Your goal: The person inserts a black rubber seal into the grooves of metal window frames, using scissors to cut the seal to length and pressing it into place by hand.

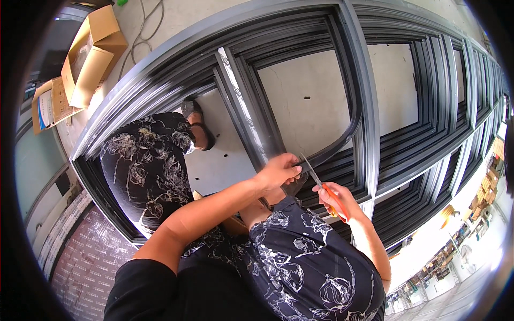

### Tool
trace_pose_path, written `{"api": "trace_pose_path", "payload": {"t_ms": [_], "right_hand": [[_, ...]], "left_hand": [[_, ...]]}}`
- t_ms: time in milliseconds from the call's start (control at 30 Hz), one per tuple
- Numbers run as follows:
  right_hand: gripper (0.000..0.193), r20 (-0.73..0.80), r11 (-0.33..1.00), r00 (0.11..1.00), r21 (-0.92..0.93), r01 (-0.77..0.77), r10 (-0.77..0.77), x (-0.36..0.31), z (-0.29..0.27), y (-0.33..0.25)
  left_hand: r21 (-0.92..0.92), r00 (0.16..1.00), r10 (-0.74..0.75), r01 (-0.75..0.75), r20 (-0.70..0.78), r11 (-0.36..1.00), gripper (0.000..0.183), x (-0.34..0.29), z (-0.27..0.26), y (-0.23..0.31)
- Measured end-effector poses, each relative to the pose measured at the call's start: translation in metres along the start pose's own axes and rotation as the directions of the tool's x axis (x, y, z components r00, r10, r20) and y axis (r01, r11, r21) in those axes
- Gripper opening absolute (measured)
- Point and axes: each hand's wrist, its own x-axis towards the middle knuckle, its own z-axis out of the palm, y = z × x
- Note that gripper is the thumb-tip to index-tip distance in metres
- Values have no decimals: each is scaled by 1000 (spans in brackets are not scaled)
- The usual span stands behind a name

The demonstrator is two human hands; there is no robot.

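Note:
My left hand [279, 171] is closed in a pinch on the end of a black rubber strip [342, 140]. From there the strip curves right and up along the inside of a dark grey metal frame [365, 91]. My right hand [345, 198] grips a pair of scissors [336, 202] with orange handles. Their blades are parted and reach the strip just right of my left fingers. Whether they touch it is hard to tell.
Several stacked frames surround my legs and extend far right. An upright bar [243, 107] with a whitish strip stands left of my hands. Opened cardboard boxes [93, 59] and a grey cable [143, 37] lie at the upper left. Small dark bits [307, 98] dot the floor.

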Motion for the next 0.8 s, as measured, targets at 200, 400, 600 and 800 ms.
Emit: {"api": "trace_pose_path", "payload": {"t_ms": [200,400,600,800], "right_hand": [[44,5,1000,1000,14,-5,5,-3,-1,-9],[44,-1,999,1000,45,26,-26,3,-1,-6],[43,16,1000,1000,5,14,-14,1,-5,-11],[43,13,999,1000,42,-1,1,3,-7,-12]], "left_hand": [[13,999,6,-5,-43,1000,18,-3,-1,5],[1,999,7,-7,-31,1000,19,-5,-1,5],[3,999,5,-5,-38,1000,19,-2,-1,1],[-21,1000,-10,10,-16,1000,20,-2,0,2]]}}
